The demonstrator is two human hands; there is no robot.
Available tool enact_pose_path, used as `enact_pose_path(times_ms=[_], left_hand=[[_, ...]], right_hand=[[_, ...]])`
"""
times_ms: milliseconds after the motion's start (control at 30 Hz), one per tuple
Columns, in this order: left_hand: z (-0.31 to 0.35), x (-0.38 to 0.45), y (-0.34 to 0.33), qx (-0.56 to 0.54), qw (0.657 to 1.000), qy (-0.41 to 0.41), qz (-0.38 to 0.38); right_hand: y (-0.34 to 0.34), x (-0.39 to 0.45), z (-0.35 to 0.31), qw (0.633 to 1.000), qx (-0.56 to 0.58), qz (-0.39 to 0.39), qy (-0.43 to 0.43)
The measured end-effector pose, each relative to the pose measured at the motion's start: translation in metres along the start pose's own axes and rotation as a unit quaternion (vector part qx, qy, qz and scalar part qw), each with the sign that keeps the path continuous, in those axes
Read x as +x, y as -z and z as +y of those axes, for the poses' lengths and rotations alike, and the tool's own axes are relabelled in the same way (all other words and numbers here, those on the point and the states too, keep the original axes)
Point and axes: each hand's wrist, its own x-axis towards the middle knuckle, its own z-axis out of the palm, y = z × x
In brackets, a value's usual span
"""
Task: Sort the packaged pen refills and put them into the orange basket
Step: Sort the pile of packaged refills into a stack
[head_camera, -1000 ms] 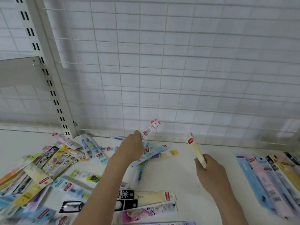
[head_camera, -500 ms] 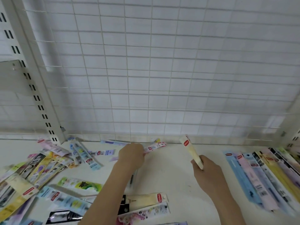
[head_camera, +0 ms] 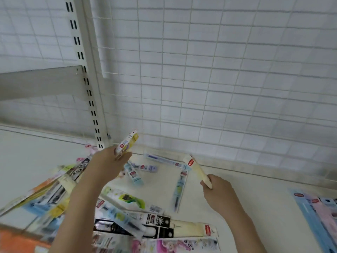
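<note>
My left hand (head_camera: 109,162) holds a white and yellow refill pack (head_camera: 128,141) raised above the shelf, near the slotted upright. My right hand (head_camera: 218,191) grips a cream refill pack (head_camera: 196,168) with a red label, its top tilted up and to the left. Loose refill packs (head_camera: 125,199) lie jumbled on the white shelf below and left of my arms. A corner of the orange basket (head_camera: 16,241) shows at the bottom left edge, mostly out of view.
A sorted row of blue and pink packs (head_camera: 315,212) lies at the right edge. A slotted metal upright (head_camera: 87,92) and a wire grid back panel (head_camera: 218,79) close the back. A blue pack (head_camera: 179,189) lies between my hands.
The view swung right to left, bringing the orange basket corner into sight. My left hand lifted its pack up off the shelf toward the upright. The right hand kept hold of the cream pack.
</note>
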Motion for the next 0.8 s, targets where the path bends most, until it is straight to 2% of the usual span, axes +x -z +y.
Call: enact_pose_path(times_ms=[133, 467, 633, 700, 800], left_hand=[[-0.031, -0.012, 0.015, 0.026, 0.999, 0.046, 0.012], [-0.075, -0.03, 0.028, -0.006, 0.994, 0.099, 0.046], [-0.074, -0.03, 0.028, -0.023, 0.996, 0.086, 0.032], [-0.073, -0.029, 0.027, -0.024, 0.996, 0.076, 0.025], [-0.071, -0.026, 0.024, -0.022, 0.998, 0.055, 0.02]], right_hand=[[-0.017, 0.022, -0.031, 0.998, -0.044, -0.035, 0.039], [-0.062, 0.082, -0.089, 0.979, -0.17, -0.042, 0.106], [-0.071, 0.083, -0.091, 0.952, -0.278, -0.001, 0.129], [-0.069, 0.081, -0.09, 0.952, -0.276, 0.01, 0.13], [-0.06, 0.079, -0.085, 0.971, -0.205, 0.034, 0.12]])
